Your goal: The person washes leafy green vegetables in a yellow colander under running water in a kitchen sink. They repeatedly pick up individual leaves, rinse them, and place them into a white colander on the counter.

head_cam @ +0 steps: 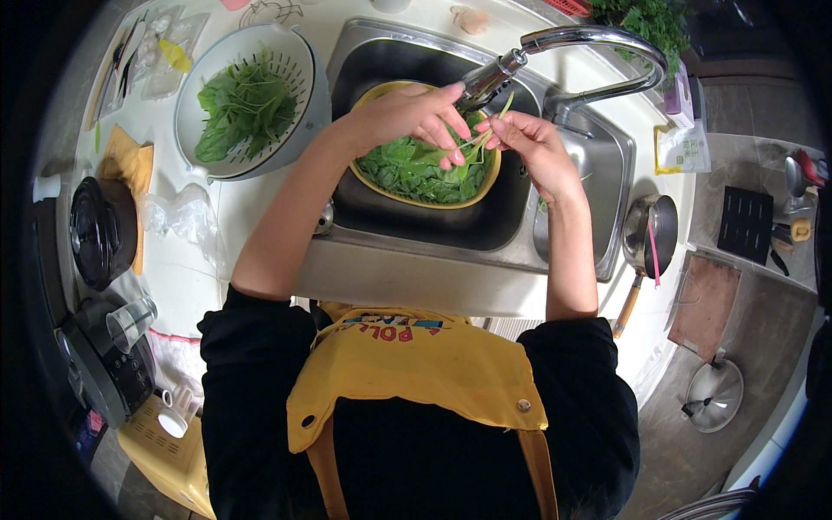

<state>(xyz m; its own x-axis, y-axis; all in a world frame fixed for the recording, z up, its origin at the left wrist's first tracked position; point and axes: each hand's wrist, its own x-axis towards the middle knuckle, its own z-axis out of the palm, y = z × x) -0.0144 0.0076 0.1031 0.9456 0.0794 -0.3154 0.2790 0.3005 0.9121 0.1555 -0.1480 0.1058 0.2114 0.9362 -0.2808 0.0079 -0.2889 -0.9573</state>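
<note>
A yellow-rimmed basin (pixel 426 207) full of green leafy vegetables (pixel 416 170) stands in the large bowl of a steel double sink. Over it, my right hand (pixel 523 140) pinches a few thin pale-green stems (pixel 484 140) between thumb and fingers. My left hand (pixel 432 120) reaches in from the left with its fingers spread beside the same stems; whether its fingertips touch them cannot be told. The faucet's pull-out head (pixel 484 81) points down over the basin, just behind both hands. On the counter to the left, a white colander (pixel 188 130) holds more leafy greens (pixel 244 107).
The chrome faucet neck (pixel 604 39) arches over the small sink bowl (pixel 585 227), which has green scraps in it. A wooden-handled saucepan (pixel 650 237) stands right of the sink. Left are a dark lidded pot (pixel 101 231), a crumpled plastic bag (pixel 185 218) and a clear cup (pixel 132 323).
</note>
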